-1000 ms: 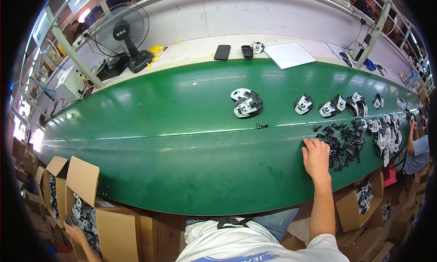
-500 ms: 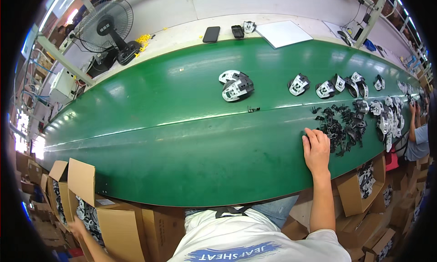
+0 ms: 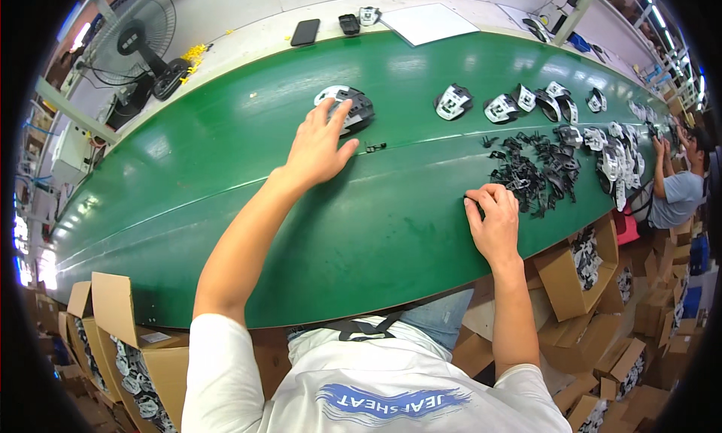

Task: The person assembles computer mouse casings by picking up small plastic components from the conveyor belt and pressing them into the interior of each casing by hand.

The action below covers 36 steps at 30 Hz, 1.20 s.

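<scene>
My left hand [image 3: 320, 143] reaches over a pair of white-and-black curved plastic shells [image 3: 361, 111], its fingers spread. Whether the fingertips touch the shells I cannot tell; the hand hides part of them. Just right of that hand lies a small black clip [image 3: 375, 147] on the green table [image 3: 376, 230]. Close to the table's near side, my right hand [image 3: 494, 219] is closed with thumb and fingers together; a bit of a small black plastic part [image 3: 467, 198] shows at their tips. Beside it spreads a heap of small black plastic parts [image 3: 526, 166].
More white-and-black shells [image 3: 454, 102] stand in a loose row farther right, with a pile of shells [image 3: 620, 158] beyond the heap. Open cardboard boxes [image 3: 113, 301] flank me below the table. A fan [image 3: 131, 38] and a phone [image 3: 305, 32] occupy the back ledge. A co-worker [image 3: 677, 185] is at far right.
My left hand has come up from the box at lower left to the shells. My right hand stays near the heap, its fingers now drawn together. The whole view has shifted slightly.
</scene>
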Available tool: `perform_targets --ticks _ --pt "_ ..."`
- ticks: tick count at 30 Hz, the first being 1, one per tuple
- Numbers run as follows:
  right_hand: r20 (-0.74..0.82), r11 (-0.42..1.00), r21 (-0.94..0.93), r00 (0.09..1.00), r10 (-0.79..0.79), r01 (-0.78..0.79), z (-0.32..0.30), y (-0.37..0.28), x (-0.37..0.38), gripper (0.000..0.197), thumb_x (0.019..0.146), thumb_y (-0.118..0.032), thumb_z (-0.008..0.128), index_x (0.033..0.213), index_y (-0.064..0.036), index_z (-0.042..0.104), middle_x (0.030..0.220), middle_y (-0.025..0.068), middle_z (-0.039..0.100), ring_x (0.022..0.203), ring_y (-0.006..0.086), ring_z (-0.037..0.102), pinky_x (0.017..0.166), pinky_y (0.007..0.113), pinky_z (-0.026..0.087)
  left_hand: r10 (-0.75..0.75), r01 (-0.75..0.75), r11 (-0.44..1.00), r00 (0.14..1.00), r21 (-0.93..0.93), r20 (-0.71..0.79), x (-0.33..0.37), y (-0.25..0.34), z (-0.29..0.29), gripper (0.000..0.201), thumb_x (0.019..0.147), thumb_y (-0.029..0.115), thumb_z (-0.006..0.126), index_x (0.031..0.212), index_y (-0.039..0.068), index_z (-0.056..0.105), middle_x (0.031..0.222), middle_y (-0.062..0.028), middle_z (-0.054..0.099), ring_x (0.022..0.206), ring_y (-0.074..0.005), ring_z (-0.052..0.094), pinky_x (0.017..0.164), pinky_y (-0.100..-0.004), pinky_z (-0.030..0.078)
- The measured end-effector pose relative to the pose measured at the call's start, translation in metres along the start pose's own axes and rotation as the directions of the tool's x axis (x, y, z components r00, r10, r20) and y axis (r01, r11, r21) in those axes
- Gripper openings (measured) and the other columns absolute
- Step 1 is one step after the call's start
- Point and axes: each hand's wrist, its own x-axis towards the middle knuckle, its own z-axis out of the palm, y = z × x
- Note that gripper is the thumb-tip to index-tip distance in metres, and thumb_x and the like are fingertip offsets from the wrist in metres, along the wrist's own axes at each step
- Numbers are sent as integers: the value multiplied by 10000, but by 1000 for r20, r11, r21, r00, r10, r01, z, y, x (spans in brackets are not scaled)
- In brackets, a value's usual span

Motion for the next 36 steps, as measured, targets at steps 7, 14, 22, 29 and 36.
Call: perform_targets --ticks 7,14,22,29,36 --pt "162 811 536 971 173 -234 -19 -20 -5 122 953 -90 798 1040 -10 767 963 80 765 813 194 748 758 326 600 -144 133 981 987 -139 -67 18 -9 0 667 1039 325 704 1619 98 464 1457 -220 592 1313 -379 596 1121 -478 479" --pt "355 169 913 928 114 -370 -42 -120 22 111 922 -34 842 1007 12 788 906 76 786 858 116 739 798 282 590 69 257 -636 958 -727 278 -92 43 -78 588 1176 448 364 1601 59 483 1533 -182 618 1367 -345 625 1159 -515 477" --pt "-99 689 698 979 -179 197 -32 -180 54 129 814 -18 849 893 -82 770 813 19 752 682 178 679 682 334 495 -99 191 -499 956 -845 275 -157 109 -99 674 1154 454 447 1670 35 335 1604 -125 521 1469 -248 517 1224 -455 405" --pt "-175 700 684 978 -116 205 -22 -174 38 135 802 -22 853 872 -84 755 771 4 732 652 162 652 629 330 475 -61 278 -429 940 -859 335 -161 120 -98 745 1138 483 472 1704 48 259 1636 -111 476 1483 -238 496 1212 -434 403" --pt "-168 763 604 973 -159 229 -33 -166 35 131 826 17 862 903 -29 767 751 35 696 639 148 604 601 301 473 -56 306 -419 931 -855 360 -159 129 -90 745 1139 500 458 1708 62 260 1599 -109 509 1449 -228 519 1185 -440 421"
